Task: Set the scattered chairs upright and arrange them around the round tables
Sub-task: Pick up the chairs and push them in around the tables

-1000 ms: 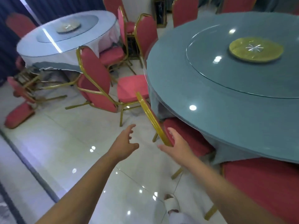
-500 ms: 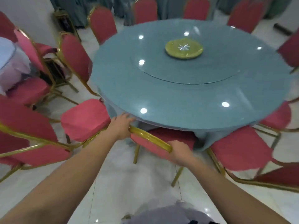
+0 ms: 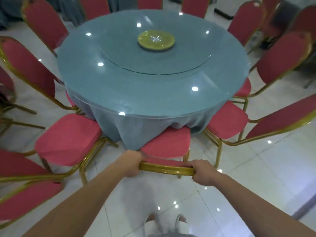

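A red chair [image 3: 168, 142] with a gold frame stands upright at the near edge of the round table [image 3: 150, 74], its seat partly under the blue-grey cloth. My left hand [image 3: 132, 165] grips the left end of the chair's gold top rail. My right hand [image 3: 203, 173] grips the rail's right end. The table carries a glass top with a turntable and a yellow-green centre disc [image 3: 156, 40]. Several more red chairs ring the table, among them one just left [image 3: 68, 139] and one just right [image 3: 225, 120] of the held chair.
White glossy tile floor [image 3: 248, 177] lies around me; my feet in white slippers [image 3: 164, 221] stand just behind the chair. More red chairs crowd the left edge [image 3: 20, 199] and the far right [image 3: 287, 53]. Dark curtains hang at the back.
The view has swung from the floor and a white table to face the blue-grey table squarely. Both hands, open a second ago, now grip the chair's top rail, which lies level.
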`<state>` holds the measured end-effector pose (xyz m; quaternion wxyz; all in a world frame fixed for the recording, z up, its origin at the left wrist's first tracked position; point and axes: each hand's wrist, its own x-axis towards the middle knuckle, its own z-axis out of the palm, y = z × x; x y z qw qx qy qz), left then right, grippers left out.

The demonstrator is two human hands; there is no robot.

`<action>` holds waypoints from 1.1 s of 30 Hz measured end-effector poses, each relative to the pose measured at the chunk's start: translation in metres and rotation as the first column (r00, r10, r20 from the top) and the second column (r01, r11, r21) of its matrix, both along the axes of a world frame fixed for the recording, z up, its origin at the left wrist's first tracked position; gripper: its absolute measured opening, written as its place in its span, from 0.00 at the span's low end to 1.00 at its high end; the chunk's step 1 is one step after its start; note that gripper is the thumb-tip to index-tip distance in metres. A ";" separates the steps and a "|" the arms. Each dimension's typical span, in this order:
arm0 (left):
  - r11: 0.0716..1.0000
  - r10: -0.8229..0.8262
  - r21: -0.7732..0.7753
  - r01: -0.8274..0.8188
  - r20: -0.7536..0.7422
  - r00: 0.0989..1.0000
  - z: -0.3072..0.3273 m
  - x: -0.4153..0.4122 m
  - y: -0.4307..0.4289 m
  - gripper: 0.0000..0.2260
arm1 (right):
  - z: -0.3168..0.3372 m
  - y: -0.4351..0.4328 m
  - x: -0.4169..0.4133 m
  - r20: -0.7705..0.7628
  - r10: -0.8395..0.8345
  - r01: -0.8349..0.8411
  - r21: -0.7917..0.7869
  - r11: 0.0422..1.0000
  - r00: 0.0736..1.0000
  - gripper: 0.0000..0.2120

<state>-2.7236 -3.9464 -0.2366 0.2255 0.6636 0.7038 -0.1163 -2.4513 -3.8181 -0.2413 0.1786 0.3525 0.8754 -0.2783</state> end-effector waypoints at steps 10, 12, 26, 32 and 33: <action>0.995 0.042 0.085 -0.045 0.046 0.998 -0.014 0.025 -0.085 0.20 | -0.029 -0.095 0.036 -0.155 -0.042 0.049 0.042 0.998 0.987 0.33; 0.996 0.038 0.076 -0.040 0.027 0.999 -0.017 0.041 -0.100 0.20 | -0.035 -0.112 0.054 -0.191 -0.033 0.044 0.056 0.997 0.981 0.32; 0.991 0.031 0.128 -0.027 -0.030 0.999 -0.028 0.138 -0.176 0.23 | -0.054 -0.178 0.155 -0.176 -0.061 0.066 0.022 0.998 0.983 0.31; 0.983 0.059 0.178 -0.047 -0.062 0.996 -0.023 0.170 -0.206 0.23 | -0.056 -0.206 0.180 -0.117 -0.078 0.075 -0.029 0.997 0.990 0.31; 0.978 0.045 0.206 -0.033 -0.055 0.997 -0.021 0.177 -0.210 0.24 | -0.057 -0.213 0.187 -0.114 -0.081 0.077 -0.038 0.996 0.990 0.32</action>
